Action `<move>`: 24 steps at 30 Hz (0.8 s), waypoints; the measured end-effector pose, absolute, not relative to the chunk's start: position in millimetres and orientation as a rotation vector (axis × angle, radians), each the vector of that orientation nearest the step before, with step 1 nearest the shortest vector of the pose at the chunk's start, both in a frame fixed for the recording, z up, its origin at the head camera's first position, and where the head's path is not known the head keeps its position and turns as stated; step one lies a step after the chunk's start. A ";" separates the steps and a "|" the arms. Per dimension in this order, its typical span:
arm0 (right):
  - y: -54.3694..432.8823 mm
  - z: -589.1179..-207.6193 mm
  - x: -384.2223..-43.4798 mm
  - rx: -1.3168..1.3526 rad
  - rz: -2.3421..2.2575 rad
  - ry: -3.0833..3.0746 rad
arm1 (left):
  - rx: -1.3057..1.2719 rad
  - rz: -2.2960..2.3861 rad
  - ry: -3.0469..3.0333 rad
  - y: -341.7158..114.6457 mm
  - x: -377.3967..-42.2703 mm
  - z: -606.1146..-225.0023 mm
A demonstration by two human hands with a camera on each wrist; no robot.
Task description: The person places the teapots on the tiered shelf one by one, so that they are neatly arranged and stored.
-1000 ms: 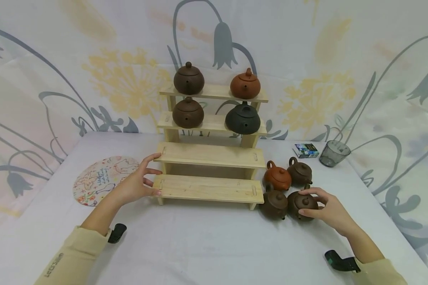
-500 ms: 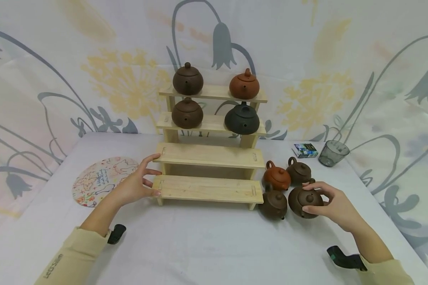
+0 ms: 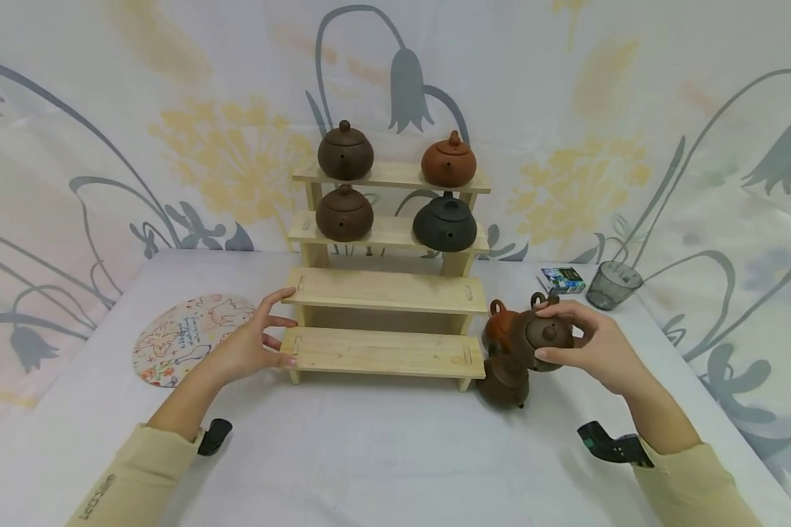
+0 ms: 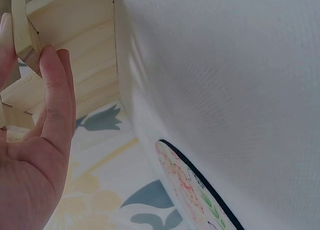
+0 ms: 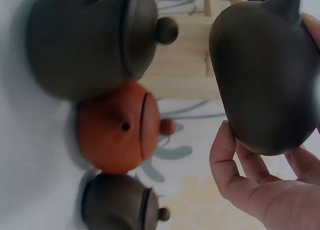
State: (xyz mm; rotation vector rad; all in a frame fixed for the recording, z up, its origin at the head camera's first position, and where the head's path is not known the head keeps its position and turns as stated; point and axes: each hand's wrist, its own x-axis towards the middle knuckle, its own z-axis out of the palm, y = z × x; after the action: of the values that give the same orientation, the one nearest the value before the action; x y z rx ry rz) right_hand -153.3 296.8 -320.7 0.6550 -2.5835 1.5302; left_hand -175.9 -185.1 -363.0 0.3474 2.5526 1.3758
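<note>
Now the right hand [image 3: 596, 348], fingers gripping a brown teapot [image 3: 534, 339], is nearer the tiered stand [image 3: 382, 350]; the left hand [image 3: 244, 353] touches it, fingers extended.

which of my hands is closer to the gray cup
Right. Your right hand holds a brown teapot in front of the cup; your left hand touches the left end of the wooden stand.

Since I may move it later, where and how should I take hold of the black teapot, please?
Hold the black teapot probably best by both sides of its round body, from the front: it sits upright on the shelf, sides free, spout facing forward.
</note>
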 end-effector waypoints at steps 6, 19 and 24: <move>274.8 -313.1 -164.7 0.707 1.572 -2.574 | 0.346 1.368 2.555 -185.9 -175.9 -362.8; 220.7 -305.8 -188.1 0.781 1.633 -2.605 | 0.364 1.341 2.597 -186.0 -177.5 -367.2; 199.7 -305.7 -195.0 0.830 1.659 -2.603 | 0.338 1.347 2.574 -185.9 -177.9 -366.7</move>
State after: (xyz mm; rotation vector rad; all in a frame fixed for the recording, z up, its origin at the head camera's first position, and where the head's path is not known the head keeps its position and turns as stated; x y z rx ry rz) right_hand -195.0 199.7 -305.7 0.8296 -2.6035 1.6586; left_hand -177.9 -185.9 -366.7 0.3384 2.5745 1.3467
